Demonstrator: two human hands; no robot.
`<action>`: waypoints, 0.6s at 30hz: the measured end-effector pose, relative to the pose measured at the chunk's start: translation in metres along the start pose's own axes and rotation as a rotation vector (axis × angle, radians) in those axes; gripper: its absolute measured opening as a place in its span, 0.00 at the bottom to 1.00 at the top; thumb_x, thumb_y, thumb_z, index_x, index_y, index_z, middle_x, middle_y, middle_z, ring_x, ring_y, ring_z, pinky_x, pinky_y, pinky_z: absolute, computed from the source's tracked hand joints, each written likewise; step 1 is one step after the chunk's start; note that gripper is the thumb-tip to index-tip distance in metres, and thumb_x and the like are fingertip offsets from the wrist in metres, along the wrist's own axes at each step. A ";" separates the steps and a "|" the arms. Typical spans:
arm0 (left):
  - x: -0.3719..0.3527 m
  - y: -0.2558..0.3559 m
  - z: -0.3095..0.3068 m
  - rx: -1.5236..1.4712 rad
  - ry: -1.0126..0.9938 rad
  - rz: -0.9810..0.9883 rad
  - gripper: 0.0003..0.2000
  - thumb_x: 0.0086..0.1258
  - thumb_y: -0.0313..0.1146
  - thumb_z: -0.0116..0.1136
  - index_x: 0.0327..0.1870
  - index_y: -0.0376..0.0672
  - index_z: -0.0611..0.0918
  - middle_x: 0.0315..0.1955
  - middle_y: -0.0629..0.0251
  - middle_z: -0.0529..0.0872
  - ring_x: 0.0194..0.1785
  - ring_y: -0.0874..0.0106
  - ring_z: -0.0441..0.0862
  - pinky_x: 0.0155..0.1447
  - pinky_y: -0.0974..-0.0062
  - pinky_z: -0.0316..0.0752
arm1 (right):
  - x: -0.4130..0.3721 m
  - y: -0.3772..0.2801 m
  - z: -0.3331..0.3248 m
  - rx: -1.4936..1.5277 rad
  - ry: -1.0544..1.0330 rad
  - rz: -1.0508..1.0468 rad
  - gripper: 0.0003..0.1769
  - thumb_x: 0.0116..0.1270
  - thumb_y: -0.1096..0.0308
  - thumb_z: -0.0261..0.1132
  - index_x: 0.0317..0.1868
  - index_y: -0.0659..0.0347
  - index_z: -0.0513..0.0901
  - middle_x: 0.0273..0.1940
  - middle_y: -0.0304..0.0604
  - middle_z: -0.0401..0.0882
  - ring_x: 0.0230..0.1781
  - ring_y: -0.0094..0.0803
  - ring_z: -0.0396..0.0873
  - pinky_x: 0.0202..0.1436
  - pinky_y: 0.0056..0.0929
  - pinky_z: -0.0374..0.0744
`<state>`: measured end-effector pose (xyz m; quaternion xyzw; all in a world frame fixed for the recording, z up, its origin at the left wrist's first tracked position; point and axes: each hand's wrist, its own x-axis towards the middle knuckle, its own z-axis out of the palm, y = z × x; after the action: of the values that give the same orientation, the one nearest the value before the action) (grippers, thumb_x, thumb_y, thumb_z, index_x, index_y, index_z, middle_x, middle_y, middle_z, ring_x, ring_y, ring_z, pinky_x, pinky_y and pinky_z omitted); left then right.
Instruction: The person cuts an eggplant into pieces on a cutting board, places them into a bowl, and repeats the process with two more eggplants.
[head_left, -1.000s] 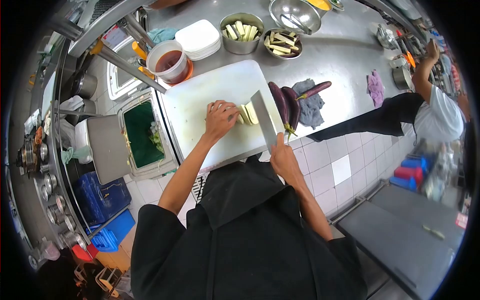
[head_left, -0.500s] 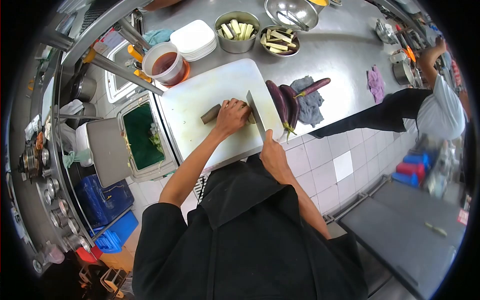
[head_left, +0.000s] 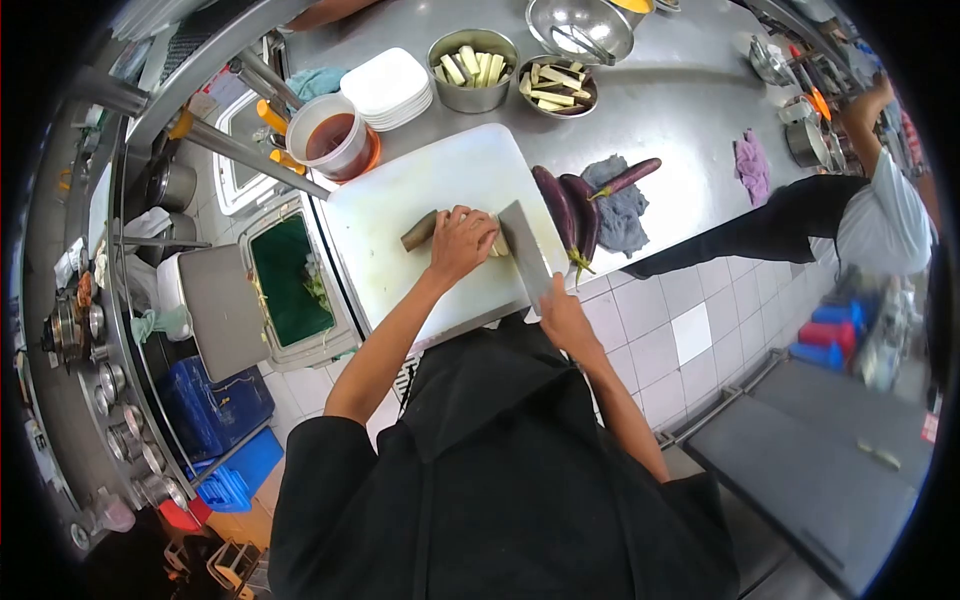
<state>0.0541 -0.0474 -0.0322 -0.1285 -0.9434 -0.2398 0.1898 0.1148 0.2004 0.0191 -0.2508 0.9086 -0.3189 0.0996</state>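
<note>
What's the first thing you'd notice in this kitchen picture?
The big flat steel cleaver in the right hand stands out, its blade set against a cut eggplant piece that the left hand holds down on the white plastic cutting board. Just right of the board, glossy whole purple eggplants lie on the steel counter.

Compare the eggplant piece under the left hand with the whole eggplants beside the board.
The eggplant piece is brownish and short; the whole eggplants are dark purple and long. The left hand holds the eggplant piece on the cutting board; the whole eggplants lie untouched on the counter. All lie flat.
</note>
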 end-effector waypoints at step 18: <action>-0.039 -0.018 -0.064 -0.178 -0.092 -0.676 0.16 0.71 0.43 0.64 0.55 0.48 0.81 0.37 0.56 0.88 0.40 0.59 0.88 0.43 0.64 0.81 | 0.031 -0.063 -0.030 0.174 -0.066 0.282 0.14 0.75 0.72 0.56 0.53 0.68 0.62 0.26 0.72 0.78 0.31 0.74 0.77 0.36 0.65 0.69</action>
<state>0.1024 -0.1005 -0.0037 0.1646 -0.9155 -0.3643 0.0449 0.1022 0.1582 0.0815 -0.1217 0.8999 -0.3708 0.1945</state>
